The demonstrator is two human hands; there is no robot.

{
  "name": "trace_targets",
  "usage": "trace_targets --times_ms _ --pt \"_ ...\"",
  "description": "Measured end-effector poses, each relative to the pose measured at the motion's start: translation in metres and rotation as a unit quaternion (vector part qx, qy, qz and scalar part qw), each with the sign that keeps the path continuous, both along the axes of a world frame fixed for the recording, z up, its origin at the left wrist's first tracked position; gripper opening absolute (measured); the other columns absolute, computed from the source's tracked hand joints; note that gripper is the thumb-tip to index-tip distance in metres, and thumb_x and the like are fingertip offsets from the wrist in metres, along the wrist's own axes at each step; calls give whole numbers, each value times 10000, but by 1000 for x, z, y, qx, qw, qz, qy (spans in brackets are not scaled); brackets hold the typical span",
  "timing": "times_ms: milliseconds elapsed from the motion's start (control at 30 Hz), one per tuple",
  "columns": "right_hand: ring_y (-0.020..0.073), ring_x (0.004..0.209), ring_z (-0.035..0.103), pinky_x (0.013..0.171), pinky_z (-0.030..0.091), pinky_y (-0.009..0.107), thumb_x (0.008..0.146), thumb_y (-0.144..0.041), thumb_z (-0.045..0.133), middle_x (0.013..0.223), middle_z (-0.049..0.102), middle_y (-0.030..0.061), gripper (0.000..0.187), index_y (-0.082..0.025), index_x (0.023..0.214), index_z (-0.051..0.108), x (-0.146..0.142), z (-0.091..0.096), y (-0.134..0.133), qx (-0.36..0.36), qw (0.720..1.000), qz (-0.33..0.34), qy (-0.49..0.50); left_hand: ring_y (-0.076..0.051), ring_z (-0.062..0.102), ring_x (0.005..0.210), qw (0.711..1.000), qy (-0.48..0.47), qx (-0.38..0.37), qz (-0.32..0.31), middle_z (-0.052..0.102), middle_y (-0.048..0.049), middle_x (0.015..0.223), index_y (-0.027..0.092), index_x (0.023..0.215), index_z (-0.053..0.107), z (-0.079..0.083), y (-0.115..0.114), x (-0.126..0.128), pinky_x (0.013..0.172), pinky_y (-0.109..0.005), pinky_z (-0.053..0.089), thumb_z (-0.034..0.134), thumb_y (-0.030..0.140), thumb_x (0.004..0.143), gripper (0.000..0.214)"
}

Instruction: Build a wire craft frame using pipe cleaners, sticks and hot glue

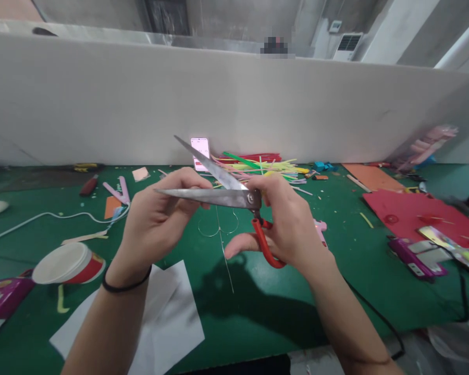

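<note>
A pair of scissors (219,194) with red handles is held above the green counter (336,291) by both hands, roughly at the middle of the view. The right hand (285,224) is clenched around the red handles, its fingers threaded through the loops, with the pivot screw just above the knuckles. The blades are spread apart: one points up and to the left, the other lies nearly level and reaches toward the left hand (160,219). The left hand's grip is closed in a pinch close behind the level blade; whether a thin wire (223,250), seen hanging down between the two hands, is pinched there cannot be told. The wire is formed into two small loops just below the blades, with a straight tail dropping toward the counter. A black band is worn on the left wrist.

On the counter, white paper sheets (168,317) lie below the left forearm, and a paper cup (68,263) with a red side lies tipped over to the left. A white cable (42,217) runs across the left part. A phone (200,152) with a lit screen leans against the white partition (234,104), beside a heap of coloured strips (266,164). A red foam sheet (414,213) is seen at the right.
</note>
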State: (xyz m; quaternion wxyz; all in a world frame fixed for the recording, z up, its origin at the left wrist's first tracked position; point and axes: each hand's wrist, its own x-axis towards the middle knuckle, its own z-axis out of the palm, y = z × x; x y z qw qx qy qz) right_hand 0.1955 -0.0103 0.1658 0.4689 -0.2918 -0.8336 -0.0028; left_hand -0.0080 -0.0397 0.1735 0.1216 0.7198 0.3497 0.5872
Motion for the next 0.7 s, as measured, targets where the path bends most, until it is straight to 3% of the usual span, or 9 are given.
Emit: trace_targets --times_ms 167,300,700 --pt "145 657 528 614 450 279 704 -755 637 751 582 22 624 -190 966 609 -5 -5 -1 56 997 -47 -6 -116 555 677 1000 -5 10 -23 624 16 774 217 855 659 -2 1 -2 599 -255 428 572 151 898 118" --pt "133 617 510 607 453 273 705 -755 636 701 571 13 622 -185 955 633 -7 -5 -2 62 997 -52 -9 -133 560 729 999 8 17 -28 645 3 801 211 852 664 -1 0 -1 637 -266 430 582 141 883 112" --pt "158 701 561 655 474 290 719 -736 640 804 607 45 665 -161 1051 604 -3 -3 -6 87 995 -41 -32 -118 502 651 998 0 39 -56 566 -17 754 174 818 600 -4 4 -4 527 -261 397 498 185 955 172"
